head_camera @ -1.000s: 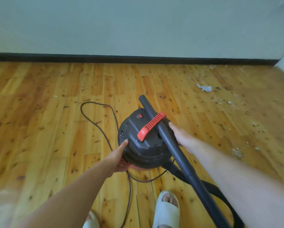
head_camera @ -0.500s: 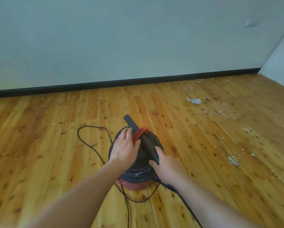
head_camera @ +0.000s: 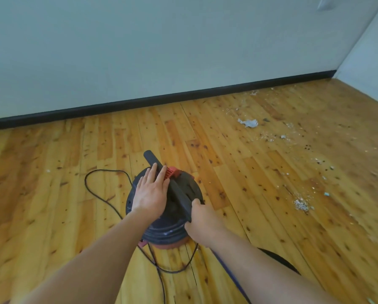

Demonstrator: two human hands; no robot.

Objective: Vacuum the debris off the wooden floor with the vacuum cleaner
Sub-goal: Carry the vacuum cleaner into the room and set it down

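The vacuum [head_camera: 166,232], a squat black drum with a red base, stands on the floor [head_camera: 52,216] just below the middle of the frame, directly under both hands. A black tube [head_camera: 178,195] lies slantwise across its lid, running from upper left to lower right and crossing a red handle [head_camera: 172,172]. The left hand [head_camera: 150,191] rests flat on the lid left of the tube, its fingers straight and close together, their tips reaching the tube and the edge of the handle. The right hand [head_camera: 202,222] grips the tube's lower end at the drum's right rim, with the fingers curled round it and the thumb on top. A thin black cord [head_camera: 104,170] loops over the boards left of the drum and trails out beneath it toward the bottom edge. A black hose [head_camera: 278,256] arcs behind the right forearm at lower right. The debris [head_camera: 301,204] is scattered across the right half of the frame, well apart from the vacuum, with a crumpled paper scrap [head_camera: 248,123] farther up, near the dark baseboard [head_camera: 140,103] under the pale wall [head_camera: 140,51].
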